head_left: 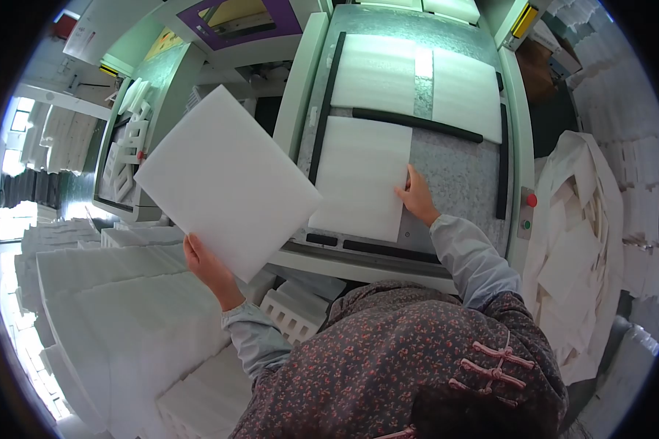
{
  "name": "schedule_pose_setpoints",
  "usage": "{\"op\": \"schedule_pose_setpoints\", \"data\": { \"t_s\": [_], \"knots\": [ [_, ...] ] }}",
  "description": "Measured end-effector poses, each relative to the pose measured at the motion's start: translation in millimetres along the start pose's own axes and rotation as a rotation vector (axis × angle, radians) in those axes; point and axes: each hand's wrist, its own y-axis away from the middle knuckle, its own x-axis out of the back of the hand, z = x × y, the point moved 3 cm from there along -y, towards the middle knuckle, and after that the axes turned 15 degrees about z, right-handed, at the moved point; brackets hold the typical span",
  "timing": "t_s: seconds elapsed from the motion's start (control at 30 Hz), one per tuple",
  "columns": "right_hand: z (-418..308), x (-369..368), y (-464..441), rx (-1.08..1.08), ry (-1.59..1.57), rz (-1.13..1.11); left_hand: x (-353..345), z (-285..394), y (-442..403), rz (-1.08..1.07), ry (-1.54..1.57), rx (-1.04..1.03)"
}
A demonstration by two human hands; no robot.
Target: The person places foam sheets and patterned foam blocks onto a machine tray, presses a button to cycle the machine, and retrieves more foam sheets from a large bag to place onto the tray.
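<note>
While your left hand point(211, 269) pinches the raised sheet point(227, 183) by its lower edge, your right hand point(419, 197) is at the flat sheet point(359, 179) on the bed point(458, 175). The raised sheet is white, tilted cornerwise and up in the air over the bed's left side; part of your left grip is hidden behind it. The flat sheet lies on the near left part of the bed, and your right hand touches its right edge, thumb and forefinger slightly apart; you cannot tell from this view whether they pinch it.

Two more white sheets, the left one point(373, 73) and the right one point(467, 91), lie farther up the bed with a gap between them. A black crossbar point(417, 126) runs between these two and the flat sheet. You have a black side bar point(502, 164) along the bed's right side and a front bar point(388, 252) along its near edge. On the bed's right rail sit a red button point(531, 200) and a green button point(526, 224). Right of the bed stands a sack point(608, 183) of pale scraps point(567, 249); left of it, white stacks point(117, 300) rise near you.
</note>
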Motion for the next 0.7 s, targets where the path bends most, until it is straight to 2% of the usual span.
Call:
{"op": "schedule_pose_setpoints", "data": {
  "t_s": [0.13,0.3,0.33,0.47,0.7],
  "knots": [
    [-6.6,4.7,5.5,-0.088,-0.118,0.003,-7.1,0.6,5.1,-0.019,0.048,0.013],
    [-27.3,15.4,7.9,-0.167,-0.077,-0.048,-4.7,8.1,11.6,-0.022,0.1,0.025],
    [-24.7,13.6,8.8,-0.167,-0.077,-0.051,-2.7,7.6,12.3,-0.02,0.098,0.025],
    [-10.5,-0.3,6.1,0.059,0.157,-0.132,6.0,5.0,13.6,-0.006,0.087,0.022],
    [-21.4,5.2,13.6,-0.057,0.12,-0.283,14.2,0.3,14.7,0.054,0.113,0.036]
  ]
}}
